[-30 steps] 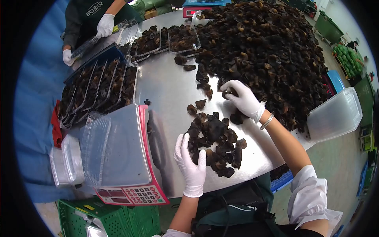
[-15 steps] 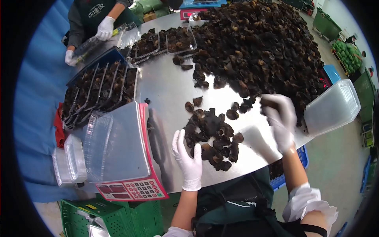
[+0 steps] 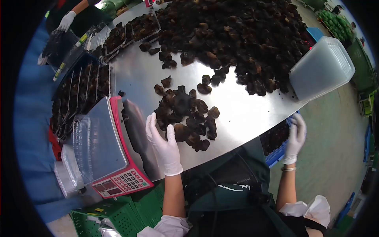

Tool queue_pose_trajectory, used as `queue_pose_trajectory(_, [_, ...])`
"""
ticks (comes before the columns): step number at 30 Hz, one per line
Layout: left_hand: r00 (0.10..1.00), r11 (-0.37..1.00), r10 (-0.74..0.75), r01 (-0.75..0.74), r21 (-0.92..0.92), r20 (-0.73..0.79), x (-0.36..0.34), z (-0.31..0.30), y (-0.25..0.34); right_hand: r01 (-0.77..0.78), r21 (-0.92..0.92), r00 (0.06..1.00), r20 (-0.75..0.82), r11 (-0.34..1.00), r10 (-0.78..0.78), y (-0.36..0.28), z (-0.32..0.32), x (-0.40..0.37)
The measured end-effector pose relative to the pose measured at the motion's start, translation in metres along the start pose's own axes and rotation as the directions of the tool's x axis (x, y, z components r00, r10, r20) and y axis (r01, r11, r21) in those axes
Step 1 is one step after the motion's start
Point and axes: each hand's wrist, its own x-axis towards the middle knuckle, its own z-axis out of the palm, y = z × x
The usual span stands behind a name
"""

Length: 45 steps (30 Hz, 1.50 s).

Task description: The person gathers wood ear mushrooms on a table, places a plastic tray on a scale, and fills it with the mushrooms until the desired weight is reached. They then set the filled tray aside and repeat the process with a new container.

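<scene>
My left hand (image 3: pixel 164 148), in a white glove, is open at the left edge of a small pile of dark wood ear mushrooms (image 3: pixel 201 106) on the metal table (image 3: pixel 244 114). Its thumb and fingers are spread beside the nearest pieces. My right hand (image 3: pixel 296 136), also gloved, is off the table's right edge, next to a blue basket (image 3: pixel 281 155) that holds dark pieces. Its fingers are loosely bent and slightly blurred, with nothing visible in them. Behind the small pile rises a large heap of wood ears (image 3: pixel 229 35).
A pink-edged scale (image 3: pixel 122 181) carries clear trays (image 3: pixel 83 146) at left. Filled trays (image 3: pixel 81 87) stand beyond it. Stacked clear containers (image 3: pixel 323 69) sit at the right table corner. A co-worker's gloved hand (image 3: pixel 66 21) holds a tray at upper left. Green crates (image 3: pixel 106 215) are below.
My right hand has moved from above the table to beside the blue basket, lower right. The camera view has shifted, so the table appears further left. My left hand stays by the small pile.
</scene>
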Motion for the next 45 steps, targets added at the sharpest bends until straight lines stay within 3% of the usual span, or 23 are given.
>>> queue_pose_trajectory(1, [1.0,1.0,-0.007,0.007,-0.01,-0.016,0.0,0.001,-0.001,0.051,-0.006,0.998,0.04,0.999,-0.051,-0.021,0.021,-0.003])
queue_pose_trajectory(3, [1.0,1.0,-0.011,0.011,0.002,-0.019,-0.002,0.001,0.0,-0.049,0.329,0.96,0.278,0.943,-0.047,-0.062,0.061,-0.012])
queue_pose_trajectory(5, [0.998,0.998,-0.032,0.03,-0.05,-0.044,-0.003,0.002,-0.002,0.23,0.335,0.812,0.452,0.914,-0.37,-0.098,0.088,-0.005])
queue_pose_trajectory(7, [0.998,0.998,-0.039,0.037,-0.051,-0.056,-0.003,0.002,-0.001,0.342,0.361,0.756,0.443,0.868,-0.482,-0.113,0.119,-0.005])
queue_pose_trajectory(9, [0.997,0.998,-0.051,0.048,-0.051,-0.062,-0.004,0.002,-0.002,0.53,0.256,0.714,0.379,0.809,-0.588,-0.121,0.143,-0.002])
queue_pose_trajectory(13, [0.995,0.997,-0.036,0.03,-0.065,-0.088,-0.005,0.004,-0.007,0.516,0.21,0.69,0.473,0.831,-0.548,-0.113,0.152,0.001])
queue_pose_trajectory(15, [0.994,0.997,-0.025,0.018,-0.069,-0.103,-0.004,0.004,-0.01,0.33,0.319,0.716,0.528,0.889,-0.455,-0.105,0.151,0.003])
queue_pose_trajectory(17, [0.99,0.974,-0.039,0.008,-0.225,-0.136,-0.003,0.003,-0.013,0.27,0.334,0.734,0.536,0.903,-0.417,-0.103,0.15,0.002])
queue_pose_trajectory(18, [0.966,0.969,0.017,-0.079,-0.232,-0.258,-0.004,0.003,-0.009,0.145,0.398,0.772,0.527,0.906,-0.355,-0.106,0.149,0.001])
queue_pose_trajectory(19, [0.966,0.97,0.017,-0.079,-0.23,-0.257,-0.01,-0.002,-0.004,0.021,0.457,0.802,0.523,0.889,-0.288,-0.108,0.147,0.001])
queue_pose_trajectory(20, [0.966,0.981,0.179,-0.189,-0.043,-0.185,-0.019,-0.01,0.001,-0.04,0.472,0.797,0.547,0.881,-0.257,-0.111,0.144,0.003])
queue_pose_trajectory(21, [0.943,0.941,0.323,-0.31,0.134,-0.086,-0.025,-0.015,0.008,-0.036,0.474,0.798,0.544,0.88,-0.26,-0.109,0.146,0.004])
queue_pose_trajectory(22, [0.933,0.924,0.358,-0.349,0.154,-0.029,-0.03,-0.016,0.017,0.072,0.471,0.813,0.482,0.879,-0.325,-0.106,0.149,0.003])
queue_pose_trajectory(23, [0.943,0.924,0.331,-0.33,0.193,0.031,-0.036,-0.015,0.023,0.175,0.457,0.818,0.425,0.872,-0.387,-0.104,0.15,0.001])
queue_pose_trajectory(25, [0.925,0.86,0.343,-0.38,0.34,0.164,-0.041,-0.019,0.018,0.183,0.44,0.808,0.441,0.879,-0.39,-0.102,0.149,0.0])
queue_pose_trajectory(27, [0.926,0.87,0.336,-0.375,0.322,0.17,-0.042,-0.017,0.009,0.194,0.424,0.799,0.454,0.885,-0.393,-0.103,0.149,0.002])
queue_pose_trajectory(29, [0.931,0.854,0.336,-0.366,0.37,0.145,-0.041,-0.015,0.009,0.078,0.453,0.792,0.513,0.888,-0.331,-0.106,0.144,0.002])
queue_pose_trajectory(33, [0.934,0.848,0.309,-0.356,0.393,0.179,-0.035,-0.018,0.023,0.157,0.4,0.799,0.486,0.903,-0.354,-0.102,0.148,0.001])
queue_pose_trajectory(41, [0.957,0.911,0.249,-0.284,0.298,0.151,-0.044,-0.015,0.009,0.086,0.405,0.8,0.517,0.91,-0.305,-0.104,0.146,0.0])
queue_pose_trajectory(45, [0.958,0.923,0.194,-0.252,0.293,0.211,-0.047,-0.016,0.021,0.09,0.406,0.791,0.526,0.91,-0.313,-0.102,0.147,0.0])
